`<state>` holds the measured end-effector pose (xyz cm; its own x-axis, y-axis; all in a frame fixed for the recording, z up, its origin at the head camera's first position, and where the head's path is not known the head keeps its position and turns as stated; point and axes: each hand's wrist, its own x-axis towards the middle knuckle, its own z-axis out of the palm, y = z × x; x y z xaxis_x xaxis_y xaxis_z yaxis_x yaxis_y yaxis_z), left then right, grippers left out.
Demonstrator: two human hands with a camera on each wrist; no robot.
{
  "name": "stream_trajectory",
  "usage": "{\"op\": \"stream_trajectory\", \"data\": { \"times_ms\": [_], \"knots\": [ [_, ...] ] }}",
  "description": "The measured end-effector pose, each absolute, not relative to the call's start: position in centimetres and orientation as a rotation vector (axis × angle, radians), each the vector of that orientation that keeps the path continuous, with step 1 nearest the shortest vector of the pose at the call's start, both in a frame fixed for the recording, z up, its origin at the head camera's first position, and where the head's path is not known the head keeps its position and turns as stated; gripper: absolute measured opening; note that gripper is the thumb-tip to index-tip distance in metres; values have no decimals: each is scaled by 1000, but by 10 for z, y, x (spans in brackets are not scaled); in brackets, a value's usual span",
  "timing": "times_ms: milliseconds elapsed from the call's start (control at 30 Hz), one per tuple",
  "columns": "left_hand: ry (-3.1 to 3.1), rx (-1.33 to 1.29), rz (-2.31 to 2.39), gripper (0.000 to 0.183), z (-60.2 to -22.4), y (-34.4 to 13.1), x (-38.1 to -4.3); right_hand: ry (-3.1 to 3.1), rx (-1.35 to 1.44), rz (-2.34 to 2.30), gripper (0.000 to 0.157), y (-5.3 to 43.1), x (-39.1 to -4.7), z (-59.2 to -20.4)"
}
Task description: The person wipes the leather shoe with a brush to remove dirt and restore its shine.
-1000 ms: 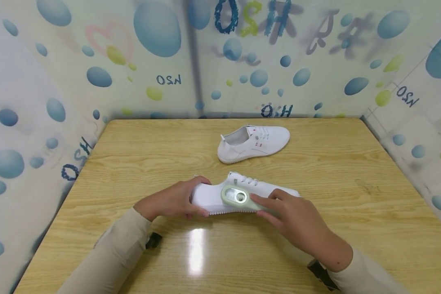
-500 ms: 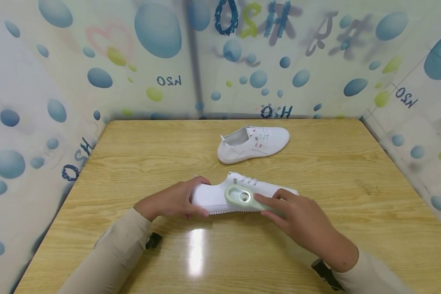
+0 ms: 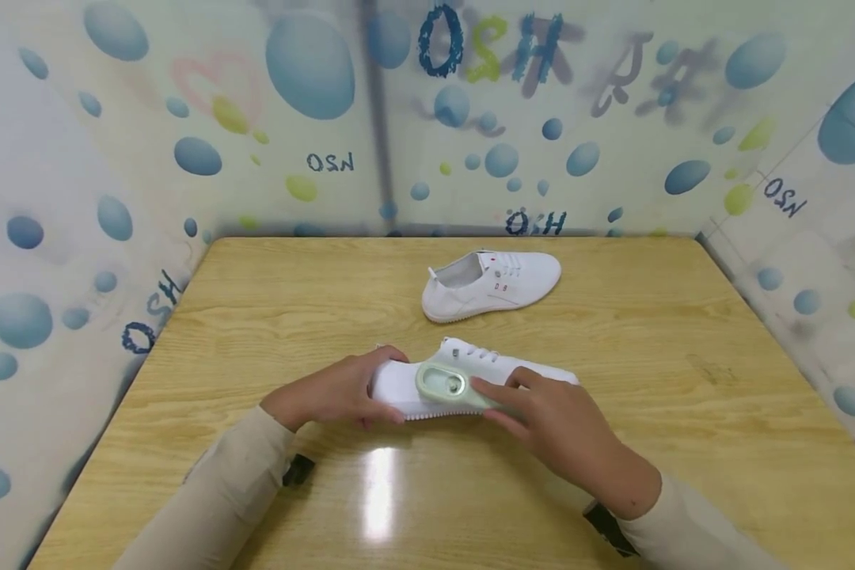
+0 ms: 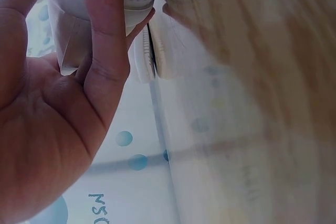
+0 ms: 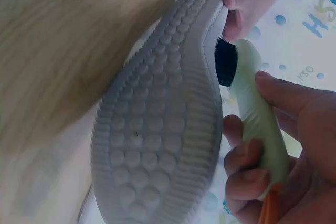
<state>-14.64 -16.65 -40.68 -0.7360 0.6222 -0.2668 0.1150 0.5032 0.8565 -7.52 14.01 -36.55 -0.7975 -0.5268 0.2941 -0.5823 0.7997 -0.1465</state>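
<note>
A white lace-up shoe (image 3: 527, 372) is tipped on its side above the table, its toe to the right. My left hand (image 3: 345, 389) grips it round the heel, as the left wrist view also shows. In my right hand (image 3: 563, 423) is a pale green brush (image 3: 435, 383), its oval head against the shoe's side near the heel. The right wrist view shows the brush's dark bristles (image 5: 226, 61) facing the upper, fingers curled round the handle, and an orange piece (image 5: 270, 205) at the handle's end. The studded sole (image 5: 152, 114) faces that camera.
A second white shoe (image 3: 523, 283) stands upright farther back on the wooden table (image 3: 292, 297), toe to the right. Behind and at both sides rise walls (image 3: 427, 142) patterned with blue and green drops.
My right hand and the brush shifted slightly right along the shoe's side, then back left toward the heel. The left hand and the shoe keep their places. The head view tilts up a little.
</note>
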Motion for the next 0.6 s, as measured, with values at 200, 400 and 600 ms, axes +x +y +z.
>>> {"op": "stream_trajectory", "data": {
  "times_ms": [200, 400, 600],
  "knots": [
    [2178, 596, 1187, 72, -407, -167, -146, -2778, 823, 275, 42, 156, -70, -358],
    [2192, 589, 1184, 73, -407, -167, -146, -2822, 789, 289, 43, 169, -66, -349],
    [2188, 578, 1186, 73, -409, -168, -146, -2768, 820, 376, 44, 168, -67, -356]
  ]
}}
